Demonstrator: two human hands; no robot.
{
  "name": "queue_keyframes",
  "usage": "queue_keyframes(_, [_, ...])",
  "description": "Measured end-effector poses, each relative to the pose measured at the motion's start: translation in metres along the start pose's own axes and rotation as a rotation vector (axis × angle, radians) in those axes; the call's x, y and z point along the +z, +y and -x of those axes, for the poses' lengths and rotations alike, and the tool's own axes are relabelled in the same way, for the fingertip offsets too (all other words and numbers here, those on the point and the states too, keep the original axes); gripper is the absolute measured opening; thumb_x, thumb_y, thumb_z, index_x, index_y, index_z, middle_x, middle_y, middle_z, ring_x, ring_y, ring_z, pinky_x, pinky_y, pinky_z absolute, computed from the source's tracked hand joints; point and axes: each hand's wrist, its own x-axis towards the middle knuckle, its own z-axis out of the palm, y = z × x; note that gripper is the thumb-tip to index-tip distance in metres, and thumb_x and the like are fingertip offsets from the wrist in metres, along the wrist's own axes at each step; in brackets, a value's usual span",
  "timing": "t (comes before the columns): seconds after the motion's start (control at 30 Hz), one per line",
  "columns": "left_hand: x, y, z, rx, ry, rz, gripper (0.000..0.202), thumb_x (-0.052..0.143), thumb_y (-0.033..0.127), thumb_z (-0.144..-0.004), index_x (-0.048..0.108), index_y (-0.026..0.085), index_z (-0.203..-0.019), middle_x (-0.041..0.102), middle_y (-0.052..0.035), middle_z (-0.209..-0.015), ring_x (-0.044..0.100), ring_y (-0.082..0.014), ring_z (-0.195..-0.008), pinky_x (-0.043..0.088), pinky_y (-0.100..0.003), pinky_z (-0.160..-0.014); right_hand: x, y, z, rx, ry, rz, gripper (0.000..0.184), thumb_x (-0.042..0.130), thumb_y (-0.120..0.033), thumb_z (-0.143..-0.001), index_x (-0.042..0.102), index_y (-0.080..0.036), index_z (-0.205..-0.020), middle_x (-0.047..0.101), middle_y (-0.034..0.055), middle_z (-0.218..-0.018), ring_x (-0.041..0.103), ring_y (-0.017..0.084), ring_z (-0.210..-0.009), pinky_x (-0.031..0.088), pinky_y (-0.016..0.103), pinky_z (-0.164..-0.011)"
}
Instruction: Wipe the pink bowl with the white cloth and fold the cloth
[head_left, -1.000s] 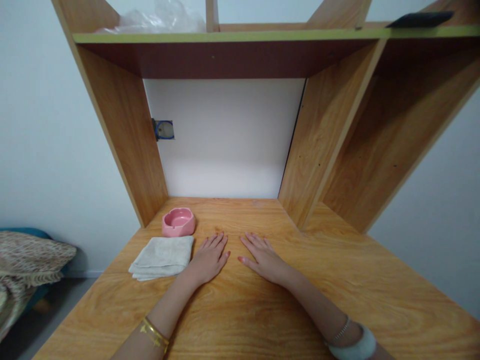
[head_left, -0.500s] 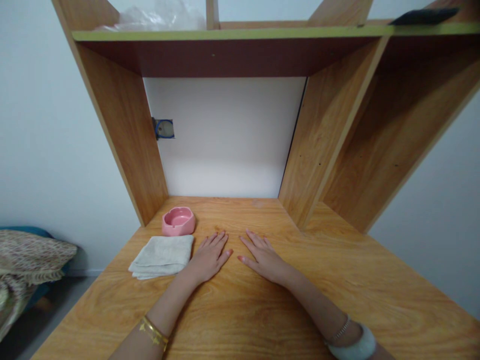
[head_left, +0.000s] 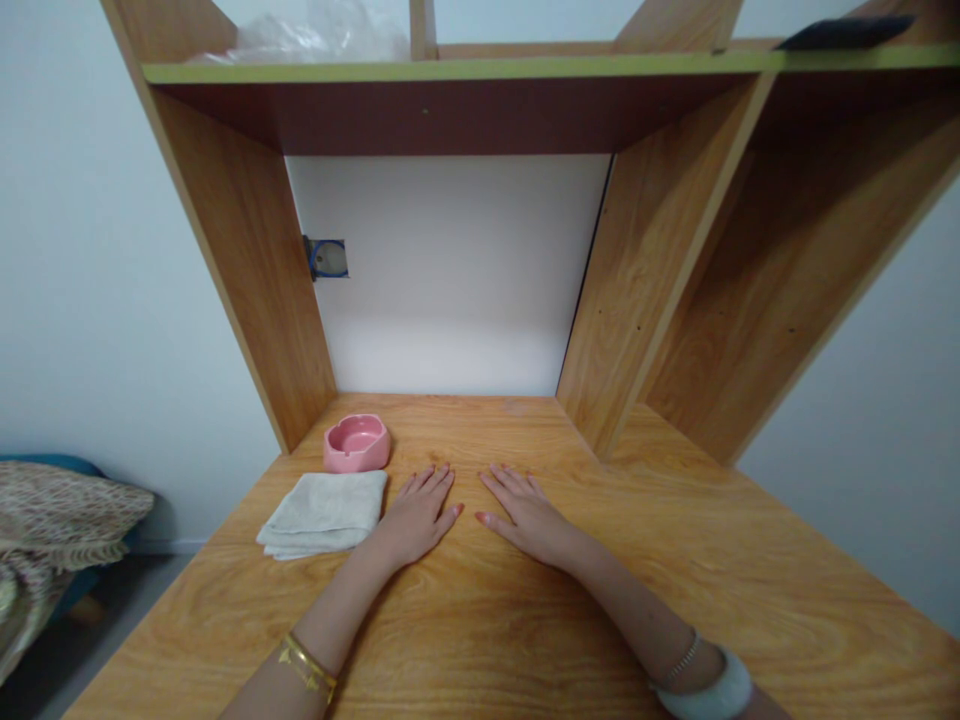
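Note:
My left hand [head_left: 415,517] lies flat on the wooden desk [head_left: 525,620], palm down, fingers stretched out, holding nothing. Its side is right beside a folded grey-white cloth [head_left: 324,513]. Behind the cloth stands a small pink ashtray [head_left: 357,443]. My right hand [head_left: 526,515] also rests flat and open on the desk, a little to the right of the left hand, with nothing under or in it. A gold bangle is on my left wrist, and a pale bangle with a thin bracelet on my right.
A wooden shelf unit rises at the back of the desk, with side panels [head_left: 255,270] left and right [head_left: 637,290] and a shelf board [head_left: 465,72] overhead holding clear plastic [head_left: 322,35]. A patterned blanket [head_left: 52,520] lies at far left, below the desk.

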Motion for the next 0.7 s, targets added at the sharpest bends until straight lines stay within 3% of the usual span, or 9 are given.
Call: queue_keyframes(0.7, [0.0015,-0.0006,0.0004,0.001,0.010,-0.024,0.056,0.023,0.044,-0.087,0.023,0.011,-0.133,0.020,-0.0109,-0.140,0.016,-0.0197,-0.129,0.014,-0.038,-0.104,0.0003,0.0006,-0.0007,-0.004,0.010,-0.030,0.072,0.026,-0.059,-0.081,0.019,-0.014,-0.136,0.021,0.0090,-0.141,0.012,0.025,-0.129,0.007,0.043,-0.104])
